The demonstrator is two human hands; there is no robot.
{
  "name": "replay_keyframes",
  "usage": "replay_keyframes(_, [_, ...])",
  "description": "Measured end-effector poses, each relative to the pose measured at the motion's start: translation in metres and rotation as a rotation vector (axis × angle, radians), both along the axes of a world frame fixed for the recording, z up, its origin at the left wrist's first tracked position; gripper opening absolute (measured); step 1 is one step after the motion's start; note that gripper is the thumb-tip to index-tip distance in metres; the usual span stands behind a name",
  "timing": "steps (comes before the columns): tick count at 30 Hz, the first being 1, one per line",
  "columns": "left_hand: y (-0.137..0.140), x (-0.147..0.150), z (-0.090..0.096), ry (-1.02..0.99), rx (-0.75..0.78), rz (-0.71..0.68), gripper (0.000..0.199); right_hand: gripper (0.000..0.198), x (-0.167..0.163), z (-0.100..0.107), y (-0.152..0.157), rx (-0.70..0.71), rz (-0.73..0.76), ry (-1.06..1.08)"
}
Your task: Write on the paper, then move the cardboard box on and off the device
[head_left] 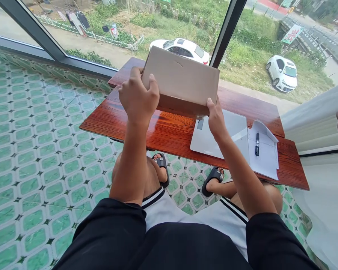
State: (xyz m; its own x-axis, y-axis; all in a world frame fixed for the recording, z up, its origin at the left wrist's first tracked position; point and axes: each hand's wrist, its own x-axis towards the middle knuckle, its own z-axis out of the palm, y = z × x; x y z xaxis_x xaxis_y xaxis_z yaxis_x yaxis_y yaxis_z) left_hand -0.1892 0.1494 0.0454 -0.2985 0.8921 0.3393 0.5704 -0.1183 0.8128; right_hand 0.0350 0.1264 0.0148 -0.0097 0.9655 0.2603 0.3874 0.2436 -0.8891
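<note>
Head view. Green-and-white tiled floor, large window ahead with two white cars parked outside below. One reddish wooden table runs along the window, built of two planks, the far one set a little higher.

You hold one tan cardboard box, lifted above the table's middle and tilted so its broad top face shows toward you. Your left hand clasps the box's left end, thumb over the upper edge, fingers wrapped round the side. Your right hand grips the box's lower right corner, thumb on the near face, the other fingers hidden beneath. Both hands are closed firmly on the box; whether its underside touches the table you cannot tell from here.

Right of the box, flat on the table: one white flat pouch or envelope, partly under your right hand. Just right of that, one white sheet of paper with a folded-over upper corner, overlapping the pouch's edge. One dark pen lies on the sheet, lengthwise toward the window.

Under the table: your two feet in two black sandals. White curtain at far right.
</note>
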Motion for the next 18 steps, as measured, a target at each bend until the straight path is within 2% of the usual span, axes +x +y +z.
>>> replay_keyframes(3, [-0.005,0.012,0.002,-0.027,0.011,-0.039,0.063,0.066,0.015,0.002,-0.004,0.024,-0.020,0.032])
replay_keyframes(12, [-0.020,0.053,0.001,0.066,0.058,-0.063,0.051,0.064,0.065,0.001,-0.026,0.046,-0.122,0.021])
replay_keyframes(16, [-0.025,0.073,0.001,0.048,0.060,-0.172,0.053,0.064,0.091,-0.002,-0.035,0.104,-0.193,-0.024])
replay_keyframes(18, [-0.027,0.081,0.001,0.008,0.026,-0.279,0.056,0.063,0.103,-0.003,-0.039,0.129,-0.228,-0.052])
